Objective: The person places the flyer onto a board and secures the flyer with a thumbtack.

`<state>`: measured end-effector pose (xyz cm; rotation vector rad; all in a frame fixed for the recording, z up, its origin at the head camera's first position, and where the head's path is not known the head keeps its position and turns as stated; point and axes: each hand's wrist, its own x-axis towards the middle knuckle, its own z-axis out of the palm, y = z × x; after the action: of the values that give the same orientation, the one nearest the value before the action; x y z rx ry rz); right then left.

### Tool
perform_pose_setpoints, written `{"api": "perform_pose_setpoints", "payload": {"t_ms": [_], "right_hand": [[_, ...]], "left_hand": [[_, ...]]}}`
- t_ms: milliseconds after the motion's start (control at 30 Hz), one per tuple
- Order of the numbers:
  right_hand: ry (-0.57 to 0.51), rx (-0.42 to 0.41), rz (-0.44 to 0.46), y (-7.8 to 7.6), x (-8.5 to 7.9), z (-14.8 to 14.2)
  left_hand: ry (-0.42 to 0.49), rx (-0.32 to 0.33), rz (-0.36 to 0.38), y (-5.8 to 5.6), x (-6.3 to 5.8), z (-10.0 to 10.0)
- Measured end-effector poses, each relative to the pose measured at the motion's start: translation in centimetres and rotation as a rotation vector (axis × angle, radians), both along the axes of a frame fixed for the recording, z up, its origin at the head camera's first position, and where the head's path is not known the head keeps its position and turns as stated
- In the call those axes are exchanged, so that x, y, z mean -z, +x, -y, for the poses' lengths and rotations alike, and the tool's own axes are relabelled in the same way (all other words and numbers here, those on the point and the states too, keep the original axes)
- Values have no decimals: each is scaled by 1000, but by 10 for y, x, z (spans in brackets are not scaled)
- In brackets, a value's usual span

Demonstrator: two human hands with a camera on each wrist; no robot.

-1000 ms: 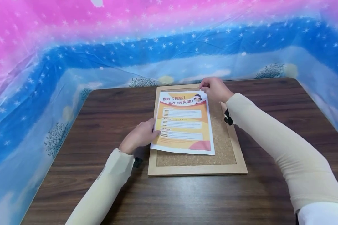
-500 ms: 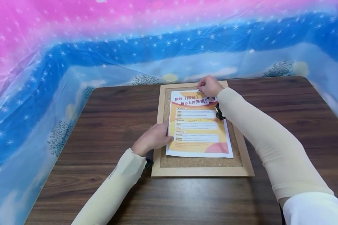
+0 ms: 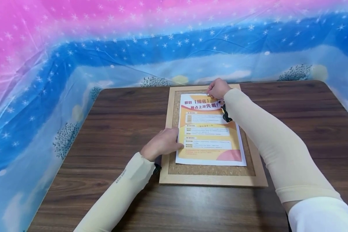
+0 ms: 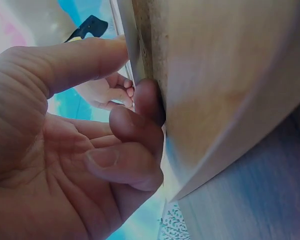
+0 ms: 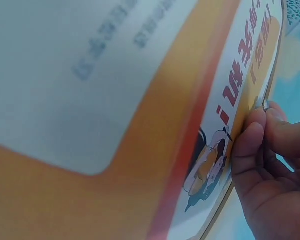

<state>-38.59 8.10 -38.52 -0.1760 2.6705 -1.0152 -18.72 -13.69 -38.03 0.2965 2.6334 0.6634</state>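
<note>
A yellow-orange printed poster (image 3: 208,138) lies over the cork board (image 3: 211,169) with a pale wooden frame. My left hand (image 3: 165,141) pinches the poster's left edge, thumb on its printed face and fingers curled behind the edge. In the left wrist view, those fingers (image 4: 135,125) sit against the board's cork. At the poster's top edge, my right hand (image 3: 218,88) pinches a small clear pushpin (image 5: 260,102) between thumb and fingertips. Its point is hidden. The right forearm covers the poster's upper right corner in the head view.
The board lies on a dark wood-grain table (image 3: 119,119), near its far edge. A pink and blue snowflake cloth (image 3: 150,48) hangs behind and along the left side. Light sleeves cover both forearms.
Both hands and the poster have moved right across the board, so the poster sits nearer its middle. My right hand has shifted from the poster's upper right corner to its top middle.
</note>
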Motion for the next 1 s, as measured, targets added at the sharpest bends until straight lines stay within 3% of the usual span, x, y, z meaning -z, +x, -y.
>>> {"api": "perform_pose_setpoints", "payload": {"t_ms": [267, 633, 1000], "right_hand": [[9, 16, 50, -4, -3, 0], [-8, 47, 60, -6, -2, -1], [25, 45, -9, -1, 1, 4]], "left_hand": [[-29, 4, -8, -3, 1, 0], [-2, 27, -14, -3, 0, 0], [-50, 64, 3, -7, -1, 0]]}}
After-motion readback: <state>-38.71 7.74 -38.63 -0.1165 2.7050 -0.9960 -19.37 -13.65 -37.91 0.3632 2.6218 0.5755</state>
